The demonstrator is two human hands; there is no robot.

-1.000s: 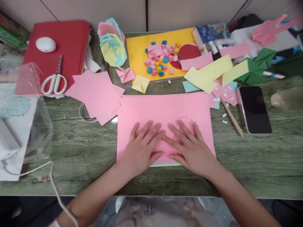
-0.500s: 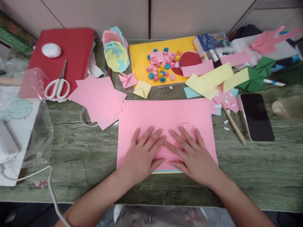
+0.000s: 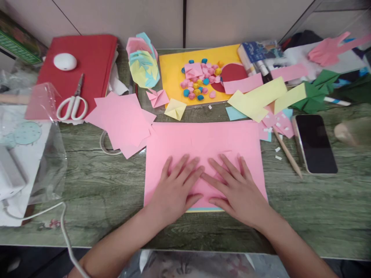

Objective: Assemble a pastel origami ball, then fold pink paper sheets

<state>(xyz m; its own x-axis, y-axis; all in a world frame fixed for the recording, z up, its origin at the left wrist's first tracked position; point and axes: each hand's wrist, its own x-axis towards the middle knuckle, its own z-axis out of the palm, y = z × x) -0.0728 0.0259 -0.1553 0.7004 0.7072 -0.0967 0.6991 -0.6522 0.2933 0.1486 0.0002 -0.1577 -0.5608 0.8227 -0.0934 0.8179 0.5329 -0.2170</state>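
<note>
A large pink paper sheet (image 3: 203, 141) lies flat on the green wood-grain table (image 3: 104, 185), on top of a thin stack whose yellow and blue edges show at its near side. My left hand (image 3: 174, 189) and my right hand (image 3: 236, 191) both press palm-down on its near half, fingers spread and fingertips almost meeting in the middle. A small folded pink piece (image 3: 228, 154) sits under the fingers of my right hand. Neither hand grips anything.
Loose pink squares (image 3: 121, 117) lie left of the sheet, with scissors (image 3: 72, 104) on a red folder (image 3: 87, 58). A yellow board (image 3: 174, 69) with small paper stars sits behind. A pencil (image 3: 286, 152), a phone (image 3: 315, 143) and paper strips lie at the right. A white cable (image 3: 62, 227) crosses the near left.
Both hands stay pressed on the pink sheet in nearly the same pose. The view has shifted slightly, so everything sits a little lower in the picture.
</note>
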